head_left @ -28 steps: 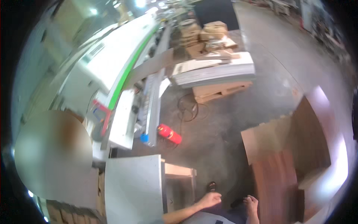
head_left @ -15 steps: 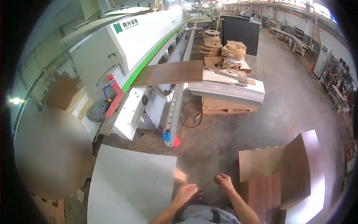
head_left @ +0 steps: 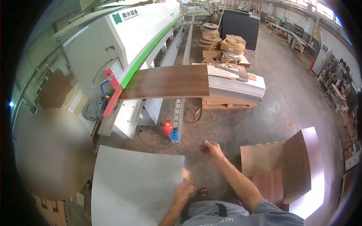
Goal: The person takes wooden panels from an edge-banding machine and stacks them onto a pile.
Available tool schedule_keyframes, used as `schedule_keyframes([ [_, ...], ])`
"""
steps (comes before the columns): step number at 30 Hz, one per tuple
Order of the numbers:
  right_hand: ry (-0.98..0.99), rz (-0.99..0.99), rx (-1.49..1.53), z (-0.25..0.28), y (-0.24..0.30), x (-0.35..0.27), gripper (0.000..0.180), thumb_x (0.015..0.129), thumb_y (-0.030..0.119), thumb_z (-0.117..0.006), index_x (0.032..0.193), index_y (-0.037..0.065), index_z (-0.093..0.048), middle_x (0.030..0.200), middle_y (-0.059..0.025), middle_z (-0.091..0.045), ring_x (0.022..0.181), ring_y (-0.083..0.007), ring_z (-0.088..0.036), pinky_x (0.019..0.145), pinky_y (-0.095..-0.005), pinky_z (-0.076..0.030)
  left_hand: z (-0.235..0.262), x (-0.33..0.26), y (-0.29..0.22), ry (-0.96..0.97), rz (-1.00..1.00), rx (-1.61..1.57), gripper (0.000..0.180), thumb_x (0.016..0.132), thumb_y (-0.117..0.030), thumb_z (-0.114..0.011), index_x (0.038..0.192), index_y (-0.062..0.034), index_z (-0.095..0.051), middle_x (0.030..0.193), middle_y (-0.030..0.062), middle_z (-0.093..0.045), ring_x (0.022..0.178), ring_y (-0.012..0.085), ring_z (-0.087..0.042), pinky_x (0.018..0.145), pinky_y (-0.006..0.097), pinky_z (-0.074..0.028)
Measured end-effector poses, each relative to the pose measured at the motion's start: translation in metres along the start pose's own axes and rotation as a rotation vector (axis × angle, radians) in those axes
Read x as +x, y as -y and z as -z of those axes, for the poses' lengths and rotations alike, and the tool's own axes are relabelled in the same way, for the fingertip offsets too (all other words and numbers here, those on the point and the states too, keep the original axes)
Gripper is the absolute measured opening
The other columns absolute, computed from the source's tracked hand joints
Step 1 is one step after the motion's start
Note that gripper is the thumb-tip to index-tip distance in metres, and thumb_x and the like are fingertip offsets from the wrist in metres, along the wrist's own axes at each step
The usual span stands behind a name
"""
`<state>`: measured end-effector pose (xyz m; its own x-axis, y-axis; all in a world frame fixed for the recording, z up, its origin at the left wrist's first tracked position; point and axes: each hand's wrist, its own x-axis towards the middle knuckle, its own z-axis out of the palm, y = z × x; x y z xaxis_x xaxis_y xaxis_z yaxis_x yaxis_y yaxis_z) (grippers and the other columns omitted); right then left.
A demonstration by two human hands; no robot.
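My right hand (head_left: 212,150) is stretched forward over the floor, its fingers curled in, and nothing shows in it. My left hand (head_left: 184,192) hovers by the right edge of a large white panel (head_left: 137,180); motion smears its fingers, and whether it touches the panel I cannot tell. Ahead, a brown wood-grain board (head_left: 169,82) lies across the feed side of a long white machine (head_left: 151,32) with a green stripe. Its right end overhangs the machine's roller rail (head_left: 180,116). Neither hand touches this board.
Brown boards (head_left: 298,169) stand stacked at my right. Beyond the rail, a pile of white panels (head_left: 237,88) sits on a pallet, with edge-band rolls (head_left: 233,45) behind. A looped hose (head_left: 200,116) lies on the floor. The rail's end has a blue cap (head_left: 174,135).
The brown board has come nearer and swung more square to me. My right hand has reached forward and left. My left hand has drawn slightly back to the panel's edge.
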<state>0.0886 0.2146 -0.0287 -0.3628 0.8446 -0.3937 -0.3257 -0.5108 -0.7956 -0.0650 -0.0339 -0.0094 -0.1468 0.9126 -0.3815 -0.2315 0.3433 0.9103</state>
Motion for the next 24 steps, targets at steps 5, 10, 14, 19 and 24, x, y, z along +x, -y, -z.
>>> schedule_keyframes([
  [5,0.015,0.055,0.225,-0.041,0.027,0.053,0.036,0.095,0.024,-0.06,0.117,-0.003,-0.052,0.108,-0.018,-0.061,0.096,-0.0285,-0.062,0.088,-0.0396,-0.052,0.031,0.006,-0.023,-0.111,-0.044,-0.242,0.03,0.09,-0.009,-0.06,0.116,0.0059,-0.059,0.105,0.0168,-0.068,0.094,0.0254,-0.069,0.082,0.034,-0.055],
  [10,-0.116,0.053,0.447,-0.073,0.033,0.091,0.042,0.093,0.028,-0.064,0.117,-0.003,-0.049,0.109,-0.0179,-0.058,0.101,-0.0285,-0.058,0.089,-0.0409,-0.051,0.066,0.019,-0.05,-0.293,-0.074,-0.253,0.03,0.091,-0.01,-0.059,0.116,0.0053,-0.059,0.105,0.0172,-0.067,0.093,0.0257,-0.068,0.084,0.036,-0.054],
  [14,-0.061,0.1,0.522,-0.089,0.02,0.1,0.043,0.092,0.029,-0.065,0.119,-0.001,-0.049,0.112,-0.0157,-0.057,0.104,-0.0274,-0.057,0.092,-0.0405,-0.049,0.103,0.042,-0.07,-0.42,-0.146,-0.351,0.035,0.092,-0.013,-0.058,0.121,0.007,-0.054,0.109,0.0183,-0.065,0.098,0.0276,-0.065,0.088,0.039,-0.052],
  [19,-0.135,0.326,0.314,-0.108,0.002,0.077,0.042,0.09,0.027,-0.068,0.12,0.002,-0.051,0.114,-0.0116,-0.058,0.105,-0.0264,-0.058,0.094,-0.0389,-0.049,0.161,0.091,-0.086,-0.499,-0.18,-0.547,0.045,0.094,-0.019,-0.057,0.126,0.011,-0.045,0.116,0.023,-0.06,0.105,0.0309,-0.061,0.093,0.04,-0.05],
  [24,-0.298,0.052,0.649,-0.1,-0.002,0.012,0.04,0.09,0.025,-0.068,0.12,0.004,-0.054,0.115,-0.0099,-0.059,0.101,-0.0255,-0.059,0.087,-0.0383,-0.051,0.213,0.124,-0.098,-0.581,-0.238,-0.804,0.051,0.096,-0.025,-0.056,0.128,0.0118,-0.042,0.118,0.0258,-0.057,0.106,0.0333,-0.059,0.097,0.041,-0.048],
])
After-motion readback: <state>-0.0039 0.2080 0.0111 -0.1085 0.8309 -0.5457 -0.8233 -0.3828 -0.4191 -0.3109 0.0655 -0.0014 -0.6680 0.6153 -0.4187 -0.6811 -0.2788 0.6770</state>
